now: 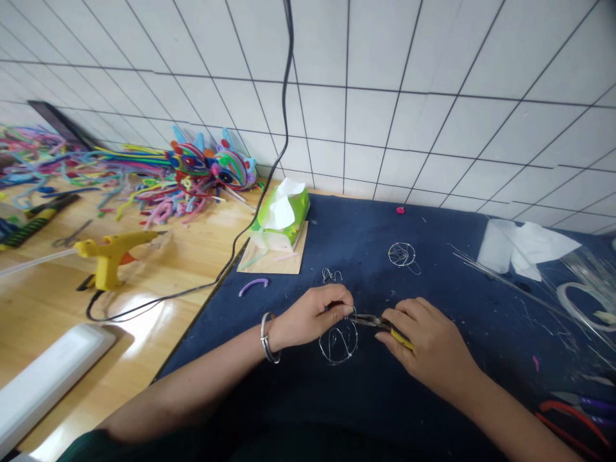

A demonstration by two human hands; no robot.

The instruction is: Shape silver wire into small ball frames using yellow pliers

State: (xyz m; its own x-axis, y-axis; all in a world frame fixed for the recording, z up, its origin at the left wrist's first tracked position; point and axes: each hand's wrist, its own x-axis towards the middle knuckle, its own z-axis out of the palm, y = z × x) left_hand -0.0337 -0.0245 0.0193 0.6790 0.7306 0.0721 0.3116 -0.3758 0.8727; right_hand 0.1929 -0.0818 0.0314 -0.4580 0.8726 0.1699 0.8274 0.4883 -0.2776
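My left hand (320, 314), with a silver bracelet at the wrist, pinches the upper edge of a round wire ornament (339, 350) between thumb and fingers. The ring hangs below the fingertips, with thin wires crossing inside it. My right hand (426, 340) is wrapped round yellow-handled pliers (402, 338), whose narrow jaws (366, 319) point left and meet the wire at my left fingertips. Whether the jaws grip the wire, I cannot tell. A second wire circle (402, 255) lies farther back on the dark cloth, and a small bent wire piece (332, 276) is just beyond my left hand.
A green tissue pack (283, 212) sits on brown card. At left are a yellow hot glue gun (113, 253), a black cable (285, 109), colourful pipe cleaners (158, 186) and a white lamp-like bar (52, 385). Loose wires (500, 273) and red-handled scissors (572, 417) lie at right.
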